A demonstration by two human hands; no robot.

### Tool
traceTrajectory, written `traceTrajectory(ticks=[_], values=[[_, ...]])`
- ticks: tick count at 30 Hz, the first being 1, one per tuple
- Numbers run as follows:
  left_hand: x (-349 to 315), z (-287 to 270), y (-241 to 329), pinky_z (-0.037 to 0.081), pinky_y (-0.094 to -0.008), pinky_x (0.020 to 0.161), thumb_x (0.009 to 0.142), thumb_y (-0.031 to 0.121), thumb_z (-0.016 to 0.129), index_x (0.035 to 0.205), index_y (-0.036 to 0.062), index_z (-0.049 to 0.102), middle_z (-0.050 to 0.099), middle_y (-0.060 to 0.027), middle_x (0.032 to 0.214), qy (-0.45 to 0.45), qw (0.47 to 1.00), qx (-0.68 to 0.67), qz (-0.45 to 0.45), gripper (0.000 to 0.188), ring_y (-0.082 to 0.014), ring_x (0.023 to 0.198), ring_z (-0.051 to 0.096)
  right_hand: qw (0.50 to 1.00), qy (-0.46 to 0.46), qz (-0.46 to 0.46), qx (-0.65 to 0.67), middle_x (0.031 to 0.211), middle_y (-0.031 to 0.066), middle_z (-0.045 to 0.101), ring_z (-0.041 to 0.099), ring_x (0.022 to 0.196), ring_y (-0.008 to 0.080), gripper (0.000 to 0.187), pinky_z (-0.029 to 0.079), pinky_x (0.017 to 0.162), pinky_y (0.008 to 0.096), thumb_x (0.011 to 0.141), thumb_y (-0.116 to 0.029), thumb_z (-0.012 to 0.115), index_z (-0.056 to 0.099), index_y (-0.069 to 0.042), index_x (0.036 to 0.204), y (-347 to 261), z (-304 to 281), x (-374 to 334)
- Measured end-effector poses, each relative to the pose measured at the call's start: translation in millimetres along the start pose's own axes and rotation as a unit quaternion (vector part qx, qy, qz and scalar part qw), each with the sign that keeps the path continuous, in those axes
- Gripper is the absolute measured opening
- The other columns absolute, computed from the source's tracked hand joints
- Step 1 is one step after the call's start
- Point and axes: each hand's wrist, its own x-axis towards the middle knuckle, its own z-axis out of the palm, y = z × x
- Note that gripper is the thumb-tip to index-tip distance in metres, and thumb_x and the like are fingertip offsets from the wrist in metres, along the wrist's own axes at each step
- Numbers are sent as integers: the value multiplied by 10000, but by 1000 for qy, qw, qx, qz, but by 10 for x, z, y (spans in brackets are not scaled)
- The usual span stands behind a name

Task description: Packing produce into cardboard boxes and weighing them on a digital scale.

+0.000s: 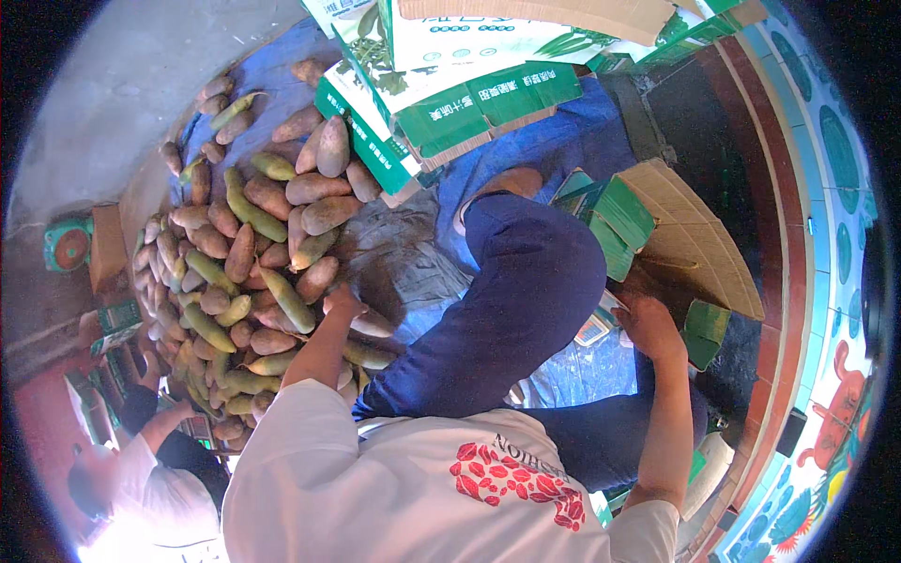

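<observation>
A large heap of long, thick vegetables [249,253], some brownish-purple and some green, lies to my left. My left hand [344,300] reaches down onto the near right side of the heap, beside a brownish vegetable [373,324]; its fingers are mostly hidden. On my right stands an open green cardboard box [619,220] with a brown flap [699,244] spread outward. My right hand [648,328] is at the near side of this box, fingers curled round a pale edge. Between that hand and my knee shows part of a small pale device [591,330].
Printed green-and-white cartons [488,103] stand at the far side. Blue sheeting [582,122] covers the floor. A tiled step [779,281] runs along the right. Another person [155,479] works at the lower left, reaching towards the heap. A green fan-like machine [68,246] stands far left.
</observation>
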Motion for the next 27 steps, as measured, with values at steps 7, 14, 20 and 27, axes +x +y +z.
traceTrajectory(ticks=[7, 14, 20, 27], values=[[360, 628, -160, 449, -399, 929, 530, 439, 822, 1300, 124, 412, 380, -155, 1327, -103, 964, 238, 63, 928, -305, 1210, 424, 999, -39, 18, -21, 927, 231, 613, 589, 864, 385, 285, 461, 786, 479, 817, -218, 535, 610, -46, 1031, -101, -21, 95], [-76, 488, -59, 404, -455, 950, 530, 478, 781, 1277, 73, 430, 414, -108, 1342, -81, 934, 305, 166, 919, -327, 1267, 340, 1000, -13, 4, -2, 923, 227, 615, 587, 875, 385, 275, 462, 782, 472, 821, -221, 533, 608, -31, 1005, -54, -13, 27], [-63, 656, -208, 464, -451, 871, 543, 397, 776, 1294, 94, 406, 565, -138, 1168, -120, 944, 279, 132, 890, -328, 1069, 549, 999, -27, 10, -23, 924, 228, 614, 585, 881, 386, 279, 463, 785, 464, 821, -234, 538, 608, -29, 996, -81, -26, 53], [-337, 364, 210, 481, -402, 849, 559, 330, 759, 1082, 93, 624, 589, -93, 1155, -166, 947, 225, 158, 590, -248, 1078, 558, 1000, -6, 20, -7, 893, 225, 619, 592, 862, 380, 273, 465, 779, 464, 815, -269, 553, 637, -34, 925, -94, -26, 9]])
